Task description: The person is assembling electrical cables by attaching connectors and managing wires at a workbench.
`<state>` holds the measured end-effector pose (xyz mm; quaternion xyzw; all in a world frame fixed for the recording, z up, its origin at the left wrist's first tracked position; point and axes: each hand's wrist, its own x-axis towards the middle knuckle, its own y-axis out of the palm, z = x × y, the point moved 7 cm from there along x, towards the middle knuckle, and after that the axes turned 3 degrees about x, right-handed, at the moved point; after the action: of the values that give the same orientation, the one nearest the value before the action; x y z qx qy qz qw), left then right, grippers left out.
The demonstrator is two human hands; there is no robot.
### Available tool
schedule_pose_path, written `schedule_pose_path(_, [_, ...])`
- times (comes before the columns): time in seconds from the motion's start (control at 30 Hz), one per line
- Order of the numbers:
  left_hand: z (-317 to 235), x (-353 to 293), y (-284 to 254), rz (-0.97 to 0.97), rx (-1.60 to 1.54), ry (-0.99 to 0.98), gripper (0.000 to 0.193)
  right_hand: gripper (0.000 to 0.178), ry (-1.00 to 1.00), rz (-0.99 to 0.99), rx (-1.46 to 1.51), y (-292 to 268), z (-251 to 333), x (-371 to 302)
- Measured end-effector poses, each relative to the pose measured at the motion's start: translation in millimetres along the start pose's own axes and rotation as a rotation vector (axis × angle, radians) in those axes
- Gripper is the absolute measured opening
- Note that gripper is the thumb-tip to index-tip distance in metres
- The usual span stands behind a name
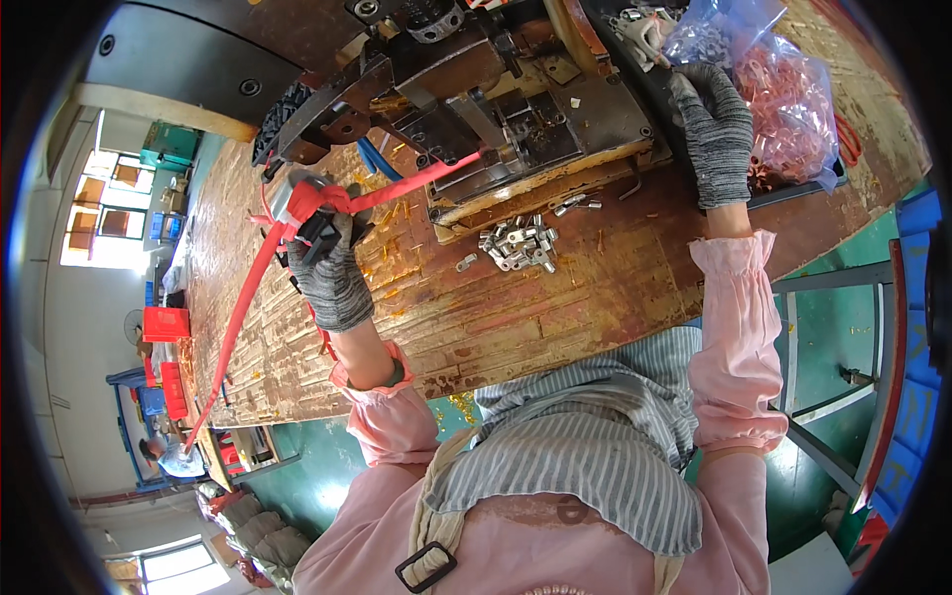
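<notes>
My left hand (335, 283), in a grey knit glove, closes around a red flat strip (402, 186) beside a black and silver part (315, 233); its fingertips are partly hidden. One end of the strip reaches the die of a dark metal press (516, 139), and the other trails down past the bench's left edge. My right hand (716, 134), gloved alike, is over a dark tray (793, 193), fingers curled together by a pale small piece (647, 38). What it pinches, if anything, is too small to tell. Silver metal terminals (521, 244) lie heaped in front of the press.
A clear plastic bag (793, 109) of copper-coloured pieces fills the tray. Blue cable (377, 159) lies behind the strip. The worn wooden bench (446, 337) carries yellow scraps. Blue bins (917, 327) stand at right; red bins (167, 324) and another person (177, 456) are far left.
</notes>
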<state>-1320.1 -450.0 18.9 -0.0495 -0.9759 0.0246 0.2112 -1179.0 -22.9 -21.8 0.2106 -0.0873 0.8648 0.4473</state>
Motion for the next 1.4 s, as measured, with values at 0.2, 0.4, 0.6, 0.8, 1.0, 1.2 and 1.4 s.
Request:
schedule_pose_path(0.2, [-53, -33, -16, 0.214, -0.248, 0.027, 0.054, 0.012, -0.067, -0.193, 0.139, -15, 24, -11])
schedule_pose_path(0.4, [-93, -81, -50, 0.485, -0.171, -0.534, 0.033, 0.012, -0.641, 0.516, -0.148, 63, 140, -145])
schedule_pose_path(0.6, [-123, -115, 12, 1.056, 1.086, 0.089, 0.046, 0.018, -1.3, 0.944, -0.248, 143, 237, -270])
schedule_pose_path(0.8, [-94, -121, -3, 1.175, 1.452, 0.188, 0.04, 0.035, -0.776, 1.41, -0.709, 99, 168, -236])
schedule_pose_path(1.0, [-57, -59, -61, 0.823, 2.063, 0.077, 0.034, 0.028, -0.332, 1.244, -0.689, 67, 109, -208])
schedule_pose_path(1.2, [-54, -63, -44, 0.726, 1.873, 0.315, 0.036, 0.026, -0.24, 1.281, -0.626, 98, 76, -225])
schedule_pose_path(1.4, [-51, -135, 110, 1.005, 0.853, 0.308, 0.039, 0.023, -0.235, 1.13, -0.491, 91, 77, -217])
